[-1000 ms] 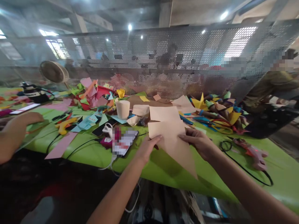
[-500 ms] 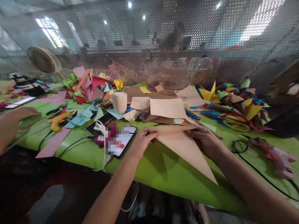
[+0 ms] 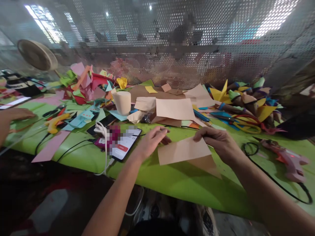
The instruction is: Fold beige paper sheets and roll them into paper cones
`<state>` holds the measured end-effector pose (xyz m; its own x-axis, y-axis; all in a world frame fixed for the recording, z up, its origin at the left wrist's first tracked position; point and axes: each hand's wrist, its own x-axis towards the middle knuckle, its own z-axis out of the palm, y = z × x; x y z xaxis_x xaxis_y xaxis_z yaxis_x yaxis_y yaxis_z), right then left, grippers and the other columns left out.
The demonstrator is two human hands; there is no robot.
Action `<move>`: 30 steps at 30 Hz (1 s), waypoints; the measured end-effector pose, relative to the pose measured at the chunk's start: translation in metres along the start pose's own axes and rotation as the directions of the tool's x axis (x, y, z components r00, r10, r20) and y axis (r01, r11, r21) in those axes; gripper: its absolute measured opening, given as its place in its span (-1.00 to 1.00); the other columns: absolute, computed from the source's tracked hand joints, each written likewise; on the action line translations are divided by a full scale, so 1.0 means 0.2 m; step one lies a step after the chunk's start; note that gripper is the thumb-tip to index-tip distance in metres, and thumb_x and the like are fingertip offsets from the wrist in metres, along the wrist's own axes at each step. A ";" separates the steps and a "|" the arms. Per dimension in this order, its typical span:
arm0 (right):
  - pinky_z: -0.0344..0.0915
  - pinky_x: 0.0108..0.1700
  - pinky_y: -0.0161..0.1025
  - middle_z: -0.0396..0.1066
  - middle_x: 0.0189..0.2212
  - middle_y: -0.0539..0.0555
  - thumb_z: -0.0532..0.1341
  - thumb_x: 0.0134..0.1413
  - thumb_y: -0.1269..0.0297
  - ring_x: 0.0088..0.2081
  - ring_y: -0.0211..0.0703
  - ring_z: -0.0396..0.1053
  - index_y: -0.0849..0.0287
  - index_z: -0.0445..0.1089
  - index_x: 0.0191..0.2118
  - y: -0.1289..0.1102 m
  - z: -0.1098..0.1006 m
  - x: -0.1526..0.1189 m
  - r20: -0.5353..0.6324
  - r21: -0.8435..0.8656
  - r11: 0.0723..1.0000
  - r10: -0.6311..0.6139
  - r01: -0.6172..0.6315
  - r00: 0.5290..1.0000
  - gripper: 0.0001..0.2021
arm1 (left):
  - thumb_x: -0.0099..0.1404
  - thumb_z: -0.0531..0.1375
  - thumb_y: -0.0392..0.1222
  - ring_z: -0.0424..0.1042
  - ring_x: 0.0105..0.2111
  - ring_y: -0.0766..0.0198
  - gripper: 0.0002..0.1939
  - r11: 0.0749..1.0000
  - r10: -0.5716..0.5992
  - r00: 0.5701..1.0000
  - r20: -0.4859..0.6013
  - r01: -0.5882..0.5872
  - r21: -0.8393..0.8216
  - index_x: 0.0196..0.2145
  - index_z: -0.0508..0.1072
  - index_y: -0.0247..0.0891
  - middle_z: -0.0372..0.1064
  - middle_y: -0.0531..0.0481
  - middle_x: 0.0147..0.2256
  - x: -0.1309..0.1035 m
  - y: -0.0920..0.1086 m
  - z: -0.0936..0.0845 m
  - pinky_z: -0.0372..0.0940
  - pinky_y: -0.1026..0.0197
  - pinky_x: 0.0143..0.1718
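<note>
In the head view, right of the phone (image 3: 126, 146), the left hand (image 3: 152, 142), fingers loosely curled, has just let go of the tan paper (image 3: 183, 151), seemingly folded, farther right; the right hand (image 3: 220, 141) alone now pinches and supports it.

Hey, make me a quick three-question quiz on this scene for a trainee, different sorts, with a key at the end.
1. Which hand pinches the tan paper?
2. True or false: the pink glue gun lies to the right of the phone with the red button on its screen.
3. What colour is the table? A: blue. B: green. C: red.

Key: 1. The right hand. 2. True. 3. B.
</note>
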<state>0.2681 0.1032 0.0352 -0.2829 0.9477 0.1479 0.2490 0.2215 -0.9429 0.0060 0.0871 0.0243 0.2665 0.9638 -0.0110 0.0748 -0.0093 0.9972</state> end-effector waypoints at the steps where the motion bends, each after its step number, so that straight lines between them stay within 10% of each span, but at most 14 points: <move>1: 0.24 -0.22 -0.24 0.50 -0.39 -0.01 0.24 0.01 0.35 -0.30 -0.14 0.40 0.09 0.53 -0.43 -0.02 0.01 -0.01 0.019 -0.034 0.999 -0.020 0.021 1.000 -0.89 | 0.36 0.09 0.09 0.49 -0.28 0.15 -0.65 0.990 0.020 0.999 0.031 -0.024 0.142 -0.11 0.47 -0.20 0.54 -0.08 -0.26 0.01 0.03 0.01 0.26 0.19 -0.25; 7: 0.27 -0.20 -0.22 0.52 -0.40 0.02 0.24 -0.03 0.31 -0.30 -0.11 0.41 0.10 0.54 -0.44 -0.06 0.03 -0.02 0.017 -0.016 1.000 -0.024 0.024 1.000 -0.90 | 0.41 0.05 0.04 0.44 -0.29 0.16 -0.66 0.856 0.058 0.971 0.230 -0.167 0.489 -0.33 0.52 -0.17 0.52 0.00 -0.28 0.05 0.09 0.11 0.19 0.21 -0.32; 14: 0.26 -0.21 -0.23 0.50 -0.29 0.05 0.25 0.13 0.04 -0.28 -0.14 0.38 0.07 0.54 -0.04 -0.01 0.01 0.00 -0.066 0.180 0.982 0.072 -0.060 0.995 -0.65 | 0.43 0.03 -0.02 0.37 -0.40 0.20 -0.70 0.838 0.181 0.983 0.015 -0.162 0.521 -0.39 0.40 -0.17 0.42 0.05 -0.43 0.05 -0.02 0.18 0.06 0.24 -0.42; 30: 0.04 -0.56 -0.34 0.36 -0.62 -0.02 0.41 -0.16 -0.05 -0.58 -0.30 0.20 0.18 0.46 -0.48 0.00 0.08 -0.01 -0.033 0.189 0.957 0.232 -0.222 0.972 -0.64 | 0.38 0.10 0.06 0.27 -0.53 0.22 -0.69 0.788 0.202 0.979 -0.006 -0.159 0.595 -0.42 0.40 -0.14 0.33 0.07 -0.55 0.03 -0.04 0.20 -0.10 0.24 -0.48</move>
<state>0.2531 0.0969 0.0306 -0.1866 0.9803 -0.0651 0.1257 -0.0419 -0.9912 0.0461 0.0825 0.0140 0.2699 0.9437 0.1911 0.5880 -0.3187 0.7434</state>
